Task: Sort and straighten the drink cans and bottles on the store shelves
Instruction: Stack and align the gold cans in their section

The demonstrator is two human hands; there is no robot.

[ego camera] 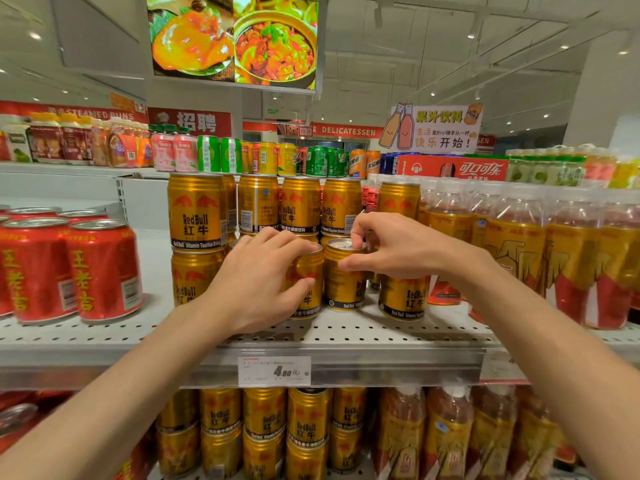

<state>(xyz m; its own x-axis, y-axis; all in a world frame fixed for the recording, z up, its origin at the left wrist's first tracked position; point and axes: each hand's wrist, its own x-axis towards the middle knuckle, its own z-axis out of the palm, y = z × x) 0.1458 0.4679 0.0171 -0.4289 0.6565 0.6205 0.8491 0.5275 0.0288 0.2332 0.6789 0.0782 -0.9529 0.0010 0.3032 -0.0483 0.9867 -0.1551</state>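
- Two gold Red Bull cans, upright, side by side at the front of the perforated grey shelf (346,336), near frame centre.
- Left-hand can (309,271): gold body, red bull emblem, black lettering; mostly hidden behind fingers.
- Right-hand can (343,284): gold body, silver lid exposed, dark band at the base; turned so the printed name sits toward its 3 o'clock edge.
- Left hand (258,282): clamped around the left-hand can, fingers curled over the top rim, thumb pressed on the side wall lower down.
- Right hand (391,245): pinched on the right-hand can, fingertips on the lid rim from above, thumb against the upper side wall.
- Stacked gold cans (197,211) at 11 and 12 o'clock from the held pair, two tiers high, labels facing various ways.
- One further gold can (403,299) at 3 o'clock, upright, partly behind the right wrist.
- Red cans with yellow characters (104,271) at 9 o'clock, well apart from the gold group.
- Bottles with gold-and-red labels (519,251) at 3 o'clock, packed in a row.
- Price tag reading 4.00 (274,370) on the shelf edge at 6 o'clock.
- More gold cans (265,419) on the shelf below, at 6 o'clock.
- Assorted cans and bottles (263,157) along the top shelf at 12 o'clock.
- Red Coca-Cola carton (457,168) at 1 o'clock.
- Food-picture display screen (235,39) overhead at 12 o'clock.
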